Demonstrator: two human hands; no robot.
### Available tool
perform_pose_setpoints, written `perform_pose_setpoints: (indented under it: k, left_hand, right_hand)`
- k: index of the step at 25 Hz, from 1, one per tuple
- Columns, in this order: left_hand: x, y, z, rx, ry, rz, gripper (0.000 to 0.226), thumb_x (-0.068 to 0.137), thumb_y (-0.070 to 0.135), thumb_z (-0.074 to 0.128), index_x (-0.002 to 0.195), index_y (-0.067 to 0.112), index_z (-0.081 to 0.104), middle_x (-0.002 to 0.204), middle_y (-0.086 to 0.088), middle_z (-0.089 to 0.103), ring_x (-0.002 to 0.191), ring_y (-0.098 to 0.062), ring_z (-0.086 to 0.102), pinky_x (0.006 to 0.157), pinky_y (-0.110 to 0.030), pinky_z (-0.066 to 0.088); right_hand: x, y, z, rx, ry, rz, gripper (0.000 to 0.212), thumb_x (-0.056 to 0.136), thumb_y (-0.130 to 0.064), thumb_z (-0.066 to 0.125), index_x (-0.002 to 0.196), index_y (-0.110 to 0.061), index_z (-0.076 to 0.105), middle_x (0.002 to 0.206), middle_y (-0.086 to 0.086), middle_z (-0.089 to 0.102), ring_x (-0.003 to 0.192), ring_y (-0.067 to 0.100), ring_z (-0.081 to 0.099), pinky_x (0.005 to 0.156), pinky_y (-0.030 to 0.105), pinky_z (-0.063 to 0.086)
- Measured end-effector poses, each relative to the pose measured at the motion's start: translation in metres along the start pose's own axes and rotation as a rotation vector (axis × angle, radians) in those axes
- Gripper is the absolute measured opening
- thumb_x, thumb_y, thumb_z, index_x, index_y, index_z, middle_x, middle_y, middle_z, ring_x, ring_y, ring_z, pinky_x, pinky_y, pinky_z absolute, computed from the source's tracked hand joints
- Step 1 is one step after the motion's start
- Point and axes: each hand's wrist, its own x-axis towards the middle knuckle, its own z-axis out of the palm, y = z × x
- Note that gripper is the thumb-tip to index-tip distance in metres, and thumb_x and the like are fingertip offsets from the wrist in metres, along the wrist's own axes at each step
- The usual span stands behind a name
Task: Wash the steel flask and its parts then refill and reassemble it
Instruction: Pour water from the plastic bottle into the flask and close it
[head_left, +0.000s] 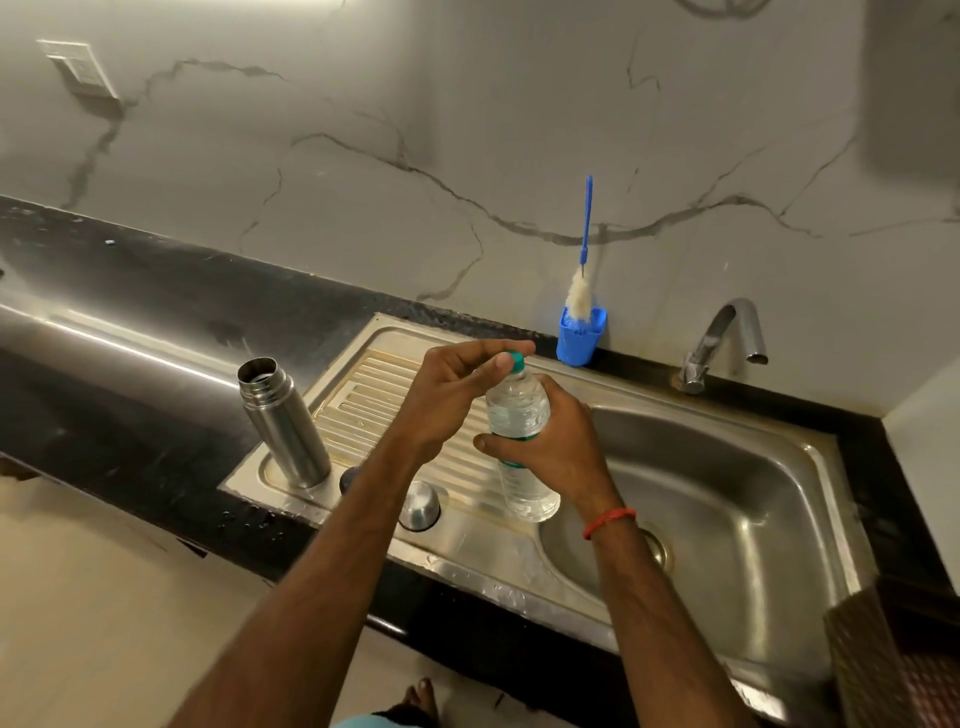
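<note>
Your right hand (561, 447) is wrapped around the middle of a clear plastic water bottle (519, 410), thumb on the near side. It holds the bottle tilted over the inner edge of the draining board (363, 410). Your left hand (452, 395) pinches the bottle's green cap (516, 362) between thumb and curled fingers.

At 9 o'clock from your hands, the steel flask (283, 423) stands upright on the draining board with its mouth open. At 7 o'clock its domed steel cup lid (420, 505) sits rim down. Just beside that, a dark part (347, 477) is mostly hidden behind your left forearm.

The sink basin (727, 493) lies at 4 o'clock. A bottle brush (582, 291) stands in a blue holder (579, 340) at 1 o'clock, and the tap (727, 338) is at 2 o'clock on the black bench (130, 322).
</note>
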Motion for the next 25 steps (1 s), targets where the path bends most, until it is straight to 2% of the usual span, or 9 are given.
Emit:
perform_pose_setpoints:
  k: [2,5,7,10,13,17,20,23,25]
  left_hand:
    - [-0.004,-0.002,0.002,0.059,0.044,0.027,0.033,0.087,0.035,0.068,0.111,0.014,0.076,0.11,0.001,0.078,0.106,-0.018,0.072,0.089,-0.031,0.059]
    - [-0.008,-0.001,0.012,0.065,0.215,0.016,0.023,0.079,0.024,0.083,0.097,0.011,0.078,0.095,0.0,0.079,0.092,-0.016,0.075,0.08,-0.028,0.059]
    - [-0.008,-0.001,0.017,0.059,0.297,0.004,0.029,0.071,0.027,0.089,0.089,0.008,0.076,0.084,0.002,0.077,0.08,-0.013,0.074,0.074,-0.025,0.059]
    - [-0.009,0.001,0.022,0.094,0.33,-0.027,0.044,0.063,0.041,0.088,0.084,0.005,0.072,0.075,0.003,0.073,0.068,-0.009,0.07,0.065,-0.021,0.057]
    - [-0.007,-0.002,0.026,0.16,0.334,-0.053,0.037,0.071,0.036,0.091,0.077,0.007,0.069,0.072,-0.001,0.071,0.064,-0.01,0.067,0.063,-0.024,0.056]
    - [-0.003,-0.003,0.023,0.157,0.391,-0.04,0.049,0.074,0.045,0.087,0.077,0.0,0.066,0.065,-0.002,0.063,0.06,-0.011,0.056,0.063,-0.026,0.052]
    - [-0.006,-0.015,0.016,0.19,0.36,-0.038,0.038,0.081,0.043,0.082,0.089,0.009,0.068,0.078,0.001,0.068,0.07,-0.014,0.061,0.069,-0.025,0.054]
    - [-0.019,-0.045,0.008,0.42,0.225,-0.125,0.024,0.086,0.041,0.078,0.094,0.02,0.071,0.088,0.003,0.069,0.08,-0.012,0.063,0.071,-0.024,0.051]
    - [-0.028,-0.065,0.008,0.552,0.107,-0.182,0.018,0.09,0.038,0.075,0.093,0.02,0.072,0.091,0.003,0.068,0.085,-0.012,0.063,0.074,-0.027,0.05]
  right_hand:
    - [-0.004,0.001,0.0,-0.006,-0.02,0.004,0.07,0.057,-0.041,0.094,0.117,-0.029,0.06,0.1,-0.013,0.071,0.09,0.004,0.068,0.081,0.028,0.057]
    - [-0.009,0.002,0.003,-0.028,0.0,-0.001,0.073,0.057,-0.044,0.094,0.119,-0.03,0.058,0.102,-0.014,0.069,0.092,0.004,0.066,0.081,0.026,0.056]
    - [-0.01,0.001,0.002,-0.051,0.003,-0.007,0.074,0.059,-0.043,0.093,0.121,-0.029,0.057,0.103,-0.014,0.068,0.092,0.002,0.065,0.078,0.021,0.053]
    - [-0.011,0.002,-0.001,-0.072,-0.003,-0.021,0.077,0.057,-0.044,0.094,0.122,-0.026,0.057,0.103,-0.013,0.069,0.091,0.001,0.066,0.076,0.02,0.054]
    - [-0.013,0.006,-0.002,-0.064,-0.005,-0.01,0.079,0.056,-0.045,0.094,0.123,-0.025,0.058,0.104,-0.014,0.069,0.091,0.001,0.066,0.075,0.017,0.052]
    - [-0.016,0.012,-0.008,-0.078,-0.007,-0.001,0.078,0.054,-0.046,0.095,0.12,-0.027,0.058,0.103,-0.015,0.068,0.091,0.0,0.064,0.072,0.014,0.049]
    - [-0.018,0.021,-0.015,-0.054,0.025,0.02,0.078,0.053,-0.045,0.096,0.119,-0.027,0.059,0.101,-0.018,0.068,0.091,-0.003,0.064,0.071,0.009,0.047]
    - [-0.019,0.032,-0.024,-0.029,0.065,0.056,0.076,0.053,-0.042,0.097,0.117,-0.026,0.06,0.102,-0.014,0.069,0.093,-0.002,0.065,0.072,0.011,0.047]
    - [-0.019,0.038,-0.03,-0.053,0.09,0.068,0.076,0.052,-0.042,0.097,0.116,-0.025,0.06,0.102,-0.014,0.069,0.094,-0.002,0.064,0.072,0.012,0.046]
